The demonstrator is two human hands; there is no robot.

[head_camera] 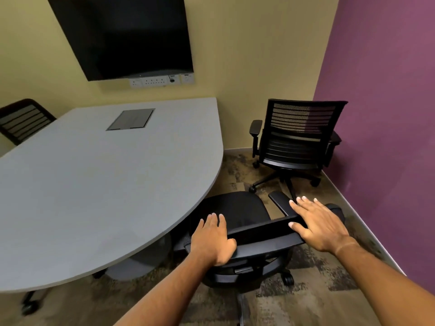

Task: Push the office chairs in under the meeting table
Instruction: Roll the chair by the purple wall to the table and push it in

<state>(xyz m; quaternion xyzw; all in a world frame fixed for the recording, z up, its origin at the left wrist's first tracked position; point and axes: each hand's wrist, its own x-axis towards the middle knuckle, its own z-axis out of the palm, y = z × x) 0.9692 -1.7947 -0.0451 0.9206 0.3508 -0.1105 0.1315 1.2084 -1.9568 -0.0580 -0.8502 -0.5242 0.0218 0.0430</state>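
A black office chair [237, 212] stands right below me at the rounded end of the grey meeting table [94, 184], its seat partly under the table edge. My left hand [211, 238] lies on the left end of the chair's top rail, fingers over it and thumb behind. My right hand [320, 224] rests flat on the rail's right end, fingers spread. A second black mesh-back chair [296, 135] stands apart in the far right corner, its back toward me. A third chair [21, 121] shows at the table's far left side.
A dark wall screen [122, 36] hangs over a socket strip [160, 81] on the yellow wall. A cable hatch [130, 119] sits in the tabletop. The purple wall [381, 114] runs along the right, with patterned carpet [317, 290] underfoot. The table base [141, 262] stands left of the near chair.
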